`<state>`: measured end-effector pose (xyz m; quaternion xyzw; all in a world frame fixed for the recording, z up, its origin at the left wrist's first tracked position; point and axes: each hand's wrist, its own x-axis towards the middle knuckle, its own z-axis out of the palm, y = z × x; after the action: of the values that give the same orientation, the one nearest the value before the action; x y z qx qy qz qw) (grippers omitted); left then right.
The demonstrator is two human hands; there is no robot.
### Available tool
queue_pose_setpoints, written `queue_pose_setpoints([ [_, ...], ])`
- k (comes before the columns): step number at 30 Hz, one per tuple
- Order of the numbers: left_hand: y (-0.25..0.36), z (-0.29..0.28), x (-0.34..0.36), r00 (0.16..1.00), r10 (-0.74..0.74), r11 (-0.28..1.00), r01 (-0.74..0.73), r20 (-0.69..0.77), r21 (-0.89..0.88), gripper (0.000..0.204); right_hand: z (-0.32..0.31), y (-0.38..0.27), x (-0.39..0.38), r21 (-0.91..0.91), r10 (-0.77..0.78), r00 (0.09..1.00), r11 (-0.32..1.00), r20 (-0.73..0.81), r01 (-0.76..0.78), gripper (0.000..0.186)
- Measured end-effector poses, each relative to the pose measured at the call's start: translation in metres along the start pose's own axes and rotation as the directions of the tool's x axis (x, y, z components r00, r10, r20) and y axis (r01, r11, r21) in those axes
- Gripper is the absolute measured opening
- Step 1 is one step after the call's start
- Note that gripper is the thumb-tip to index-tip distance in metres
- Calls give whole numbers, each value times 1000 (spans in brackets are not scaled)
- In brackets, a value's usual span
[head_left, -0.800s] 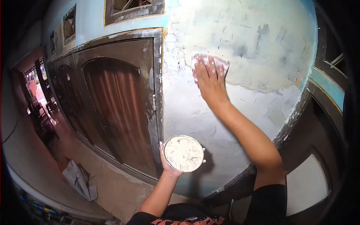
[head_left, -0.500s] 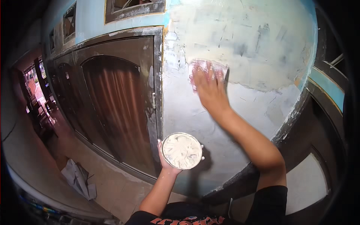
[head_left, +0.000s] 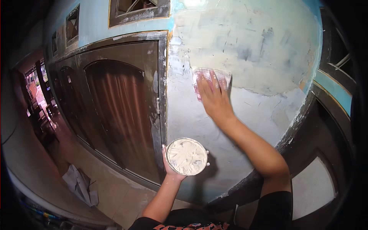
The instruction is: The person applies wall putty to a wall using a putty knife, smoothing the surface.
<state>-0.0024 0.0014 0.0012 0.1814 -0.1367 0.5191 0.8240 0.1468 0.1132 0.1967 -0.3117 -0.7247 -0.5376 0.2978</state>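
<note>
My left hand [head_left: 165,163] holds up a round tub of off-white putty [head_left: 186,157], with fingertips showing at its left and right rim. The putty surface is ridged and swirled. My right hand [head_left: 213,94] presses a flat, pinkish, putty-smeared scraper [head_left: 223,74] against the wall [head_left: 214,122], its fingers stretched over the back of it. White smears cover those fingers. Below the scraper the wall is coated smooth and greyish white. Above it, the patchy cream surface [head_left: 245,42] shows scrapes and dark marks.
To the left is a dark wooden door [head_left: 151,53] with a brown curtain [head_left: 119,103] behind its arched panel. A second dark frame [head_left: 322,126] borders the wall on the right. A crumpled grey sheet [head_left: 78,186] lies on the tiled floor [head_left: 122,195] at lower left.
My right hand and the scraper have slid slightly down the wall. The tub stays in my left hand at nearly the same place. The whole view has shifted a little.
</note>
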Motion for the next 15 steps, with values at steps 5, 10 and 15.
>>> queue_pose_setpoints([
  [5,-5,6,8,999,-17,1000,17,-49,-8,105,-4,35,42,-124,37,997,991,-71,-46,53],
  [10,1,3,-1,1000,4,1000,-4,-28,0,104,24,-14,-30,-57,-41,992,997,116,48,54],
  [15,5,-6,-2,994,33,999,-31,-107,23,103,-4,-13,-11,103,-16,999,995,30,13,53],
])
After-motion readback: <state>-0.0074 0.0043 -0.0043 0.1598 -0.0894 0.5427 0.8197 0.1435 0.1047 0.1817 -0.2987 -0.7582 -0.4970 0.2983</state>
